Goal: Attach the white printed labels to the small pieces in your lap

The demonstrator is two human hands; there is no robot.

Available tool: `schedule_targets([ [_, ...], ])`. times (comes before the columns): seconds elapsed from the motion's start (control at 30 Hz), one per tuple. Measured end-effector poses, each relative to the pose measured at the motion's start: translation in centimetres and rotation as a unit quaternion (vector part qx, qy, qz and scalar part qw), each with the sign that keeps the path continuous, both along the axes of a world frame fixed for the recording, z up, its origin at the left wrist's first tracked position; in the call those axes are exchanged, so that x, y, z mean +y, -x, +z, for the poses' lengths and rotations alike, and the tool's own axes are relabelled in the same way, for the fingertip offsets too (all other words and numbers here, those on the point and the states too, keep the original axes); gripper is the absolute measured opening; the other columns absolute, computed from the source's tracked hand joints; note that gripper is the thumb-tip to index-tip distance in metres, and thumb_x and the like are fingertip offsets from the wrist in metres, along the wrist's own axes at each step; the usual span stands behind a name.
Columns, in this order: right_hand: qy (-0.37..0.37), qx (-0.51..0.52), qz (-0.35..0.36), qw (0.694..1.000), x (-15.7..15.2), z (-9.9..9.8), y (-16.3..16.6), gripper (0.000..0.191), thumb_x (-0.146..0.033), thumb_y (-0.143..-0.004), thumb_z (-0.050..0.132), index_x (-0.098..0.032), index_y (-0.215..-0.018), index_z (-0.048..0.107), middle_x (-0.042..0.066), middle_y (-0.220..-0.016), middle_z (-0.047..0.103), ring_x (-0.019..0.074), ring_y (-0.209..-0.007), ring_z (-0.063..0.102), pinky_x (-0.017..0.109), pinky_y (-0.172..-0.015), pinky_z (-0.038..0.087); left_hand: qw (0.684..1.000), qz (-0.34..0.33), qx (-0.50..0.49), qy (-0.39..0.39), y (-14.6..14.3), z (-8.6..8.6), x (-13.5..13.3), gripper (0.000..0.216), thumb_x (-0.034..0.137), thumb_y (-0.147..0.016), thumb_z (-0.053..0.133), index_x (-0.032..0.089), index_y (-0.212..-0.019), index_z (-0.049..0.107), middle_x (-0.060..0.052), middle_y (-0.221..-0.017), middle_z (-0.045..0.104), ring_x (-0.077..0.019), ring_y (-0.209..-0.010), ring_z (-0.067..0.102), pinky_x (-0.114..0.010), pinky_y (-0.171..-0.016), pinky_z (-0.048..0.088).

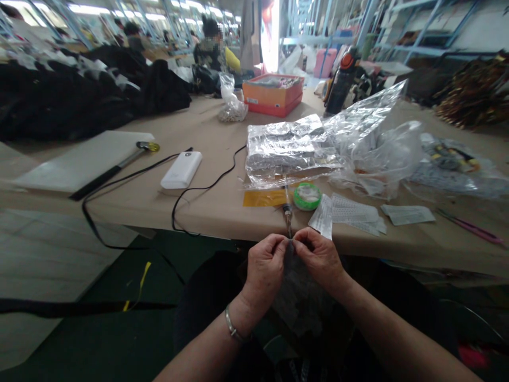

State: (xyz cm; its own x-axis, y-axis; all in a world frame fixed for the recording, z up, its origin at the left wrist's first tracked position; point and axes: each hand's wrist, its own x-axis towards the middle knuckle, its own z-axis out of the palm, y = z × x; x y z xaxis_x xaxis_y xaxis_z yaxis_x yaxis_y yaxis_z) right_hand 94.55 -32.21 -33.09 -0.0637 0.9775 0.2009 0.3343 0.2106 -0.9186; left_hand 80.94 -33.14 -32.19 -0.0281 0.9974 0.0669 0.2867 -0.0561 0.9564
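Fingertips of left hand [262,268] and right hand [322,259] pinched shut on top edge of thin grey bag [298,297], over lap, below counter [222,207] edge. Best: pinches close together, even pull, no tearing.

Left hand [264,265]: pinched the bag's top edge.
Right hand [322,260]: pinched the same edge, fingertips nearly touching the left's.
Bag [296,297]: clear, hung at 6 o'clock below both hands.
Tool [287,212]: on the table [214,207] edge, 12 o'clock from the hands.
Tape [307,196]: green, 1 o'clock, just beside the tool.
Power bank [182,170]: white, 10 o'clock.
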Motion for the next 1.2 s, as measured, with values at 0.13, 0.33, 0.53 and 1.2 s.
schedule_targets([
  [0.13,-0.008,0.002,-0.010,1.000,0.1,0.2,0.1,0.013,-0.026,-0.080,0.054,-0.017,-0.072,0.058,-0.003,-0.062,0.056,0.0104,-0.059,0.051,0.020,-0.057,0.042,1.000,0.001,0.001,0.000,-0.1,-0.2,0.3,0.016,0.026,-0.084,0.053,0.016,-0.077,0.064,0.002,-0.068,0.062,-0.0101,-0.064,0.054,-0.018,-0.061,0.042],
  [0.33,-0.004,0.021,-0.014,1.000,0.2,-0.1,0.2,0.014,-0.027,-0.082,0.055,-0.017,-0.072,0.058,-0.002,-0.063,0.057,0.0109,-0.060,0.053,0.020,-0.058,0.043,1.000,-0.002,-0.006,0.005,-0.2,0.0,0.2,0.017,0.027,-0.084,0.052,0.017,-0.077,0.063,0.002,-0.068,0.061,-0.0098,-0.064,0.054,-0.018,-0.061,0.042],
  [0.53,-0.025,-0.019,0.047,0.998,-2.0,0.4,-1.7,0.010,-0.025,-0.084,0.058,-0.018,-0.091,0.059,-0.001,-0.073,0.063,0.0108,-0.062,0.059,0.020,-0.060,0.047,1.000,-0.009,-0.012,0.018,0.3,-0.1,-1.2,0.017,0.027,-0.083,0.054,0.017,-0.074,0.064,0.003,-0.065,0.061,-0.0097,-0.061,0.054,-0.017,-0.058,0.042],
  [1.2,-0.335,-0.332,-0.024,0.881,-2.5,2.0,-7.6,0.016,-0.011,-0.084,0.057,-0.020,-0.093,0.066,0.004,-0.092,0.069,0.0191,-0.093,0.056,0.036,-0.085,0.042,0.926,-0.089,-0.249,0.269,-2.8,-0.6,-2.6,0.025,0.036,-0.078,0.061,0.013,-0.081,0.067,-0.006,-0.075,0.068,-0.0145,-0.066,0.060,-0.024,-0.063,0.046],
])
